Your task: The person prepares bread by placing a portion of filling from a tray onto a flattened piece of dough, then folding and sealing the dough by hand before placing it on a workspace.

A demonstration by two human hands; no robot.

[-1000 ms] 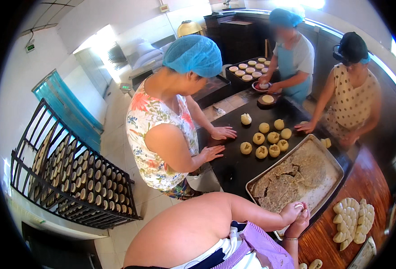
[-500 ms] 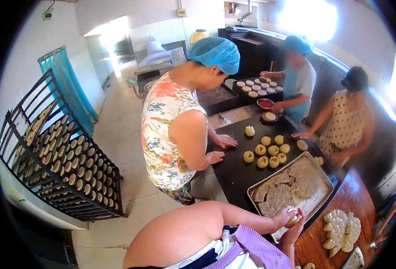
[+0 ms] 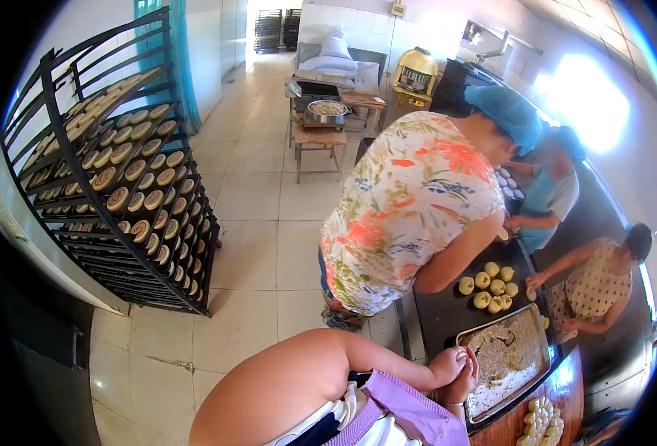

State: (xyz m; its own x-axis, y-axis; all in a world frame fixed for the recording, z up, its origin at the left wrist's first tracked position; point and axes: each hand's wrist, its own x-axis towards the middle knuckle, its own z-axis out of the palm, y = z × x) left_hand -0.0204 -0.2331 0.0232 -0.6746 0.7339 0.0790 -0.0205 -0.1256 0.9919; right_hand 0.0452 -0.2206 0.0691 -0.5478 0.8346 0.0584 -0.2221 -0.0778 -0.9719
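Note:
My left hand and my right hand are cupped together at the near left edge of a metal tray. Both are closed around a small pale dough ball, mostly hidden by the fingers. A crumbly brown filling covers the tray's far part, with pale residue on the nearer part. Beyond the tray, several filled dough balls with gathered tops sit on the black worktable. Cut dough pieces lie on the wooden tabletop at lower right.
A co-worker in a floral top bends over the table ahead. Two more people work along its far right side. A black rack of round pastries stands left. A wooden stool holds a metal bowl farther back.
My view has swung left, so the table sits farther right. My hands have closed more tightly around the dough ball. The floral-topped co-worker has leaned over the table toward the far side.

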